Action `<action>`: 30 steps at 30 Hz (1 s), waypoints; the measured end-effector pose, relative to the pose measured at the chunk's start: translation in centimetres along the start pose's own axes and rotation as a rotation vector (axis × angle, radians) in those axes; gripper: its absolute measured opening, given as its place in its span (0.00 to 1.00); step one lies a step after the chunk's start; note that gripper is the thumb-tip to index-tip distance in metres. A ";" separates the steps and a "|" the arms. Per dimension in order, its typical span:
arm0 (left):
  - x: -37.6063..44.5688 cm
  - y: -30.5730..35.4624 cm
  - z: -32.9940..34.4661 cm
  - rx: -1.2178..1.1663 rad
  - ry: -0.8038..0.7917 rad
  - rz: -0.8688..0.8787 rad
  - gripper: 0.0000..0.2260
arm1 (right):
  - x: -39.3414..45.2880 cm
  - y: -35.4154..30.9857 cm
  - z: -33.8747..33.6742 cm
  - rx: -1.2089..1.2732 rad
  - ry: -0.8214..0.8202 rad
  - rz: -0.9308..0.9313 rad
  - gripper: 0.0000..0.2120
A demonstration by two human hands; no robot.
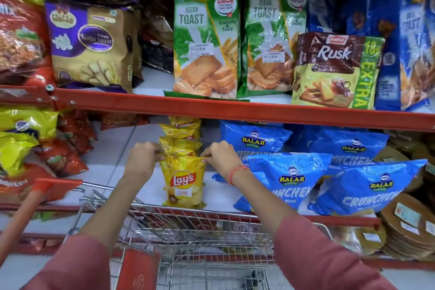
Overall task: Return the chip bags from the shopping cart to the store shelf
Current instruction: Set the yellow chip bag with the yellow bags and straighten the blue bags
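hands (pixel 143 156) on shelved lay's bag (pixel 184 181)

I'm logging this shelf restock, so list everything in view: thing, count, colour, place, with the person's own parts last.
Lay's bag: one, yellow, upright at the lower shelf front, pinched at both top corners.
Lay's row: several, yellow, lined up behind it.
Balaji bags: at least four, blue, lower shelf right.
Jeera Toast packs: two, green, upper shelf centre.
Rusk pack: one, brown and yellow-green, upper shelf right.
Kaju toast pack: one in front, purple and gold, upper shelf left.
Shelf edge: red, between the two levels.
Shopping cart: one, wire with red trim, below the shelf.
Left hand: grips the bag's left corner.
Right hand: grips the right corner; red wrist thread.
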State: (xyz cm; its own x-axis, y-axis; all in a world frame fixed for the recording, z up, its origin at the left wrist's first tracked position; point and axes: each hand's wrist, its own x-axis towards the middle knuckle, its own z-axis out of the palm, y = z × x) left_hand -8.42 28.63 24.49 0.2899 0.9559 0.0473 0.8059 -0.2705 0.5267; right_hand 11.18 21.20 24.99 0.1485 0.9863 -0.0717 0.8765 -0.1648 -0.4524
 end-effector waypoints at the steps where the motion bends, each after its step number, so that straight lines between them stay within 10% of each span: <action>1: 0.0 -0.2 0.0 0.009 0.005 0.010 0.04 | -0.2 -0.2 0.1 0.005 0.006 -0.005 0.12; 10: -2.3 0.5 -0.6 0.070 0.139 0.086 0.07 | -2.7 0.1 -0.8 -0.019 0.055 -0.077 0.19; 19: -5.5 9.8 1.8 -0.243 0.202 0.261 0.09 | -9.1 8.1 -8.1 0.015 0.496 -0.150 0.11; 30: -5.8 17.4 7.3 -0.239 -0.027 0.261 0.11 | -12.1 18.5 -13.0 -0.168 0.174 0.300 0.25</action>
State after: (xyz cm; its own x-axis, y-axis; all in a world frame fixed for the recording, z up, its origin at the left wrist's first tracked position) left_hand 7.67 17.56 27.22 0.4864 0.8537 0.1860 0.5602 -0.4680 0.6835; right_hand 31.54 6.16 29.01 0.4723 0.8812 -0.0203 0.8431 -0.4583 -0.2814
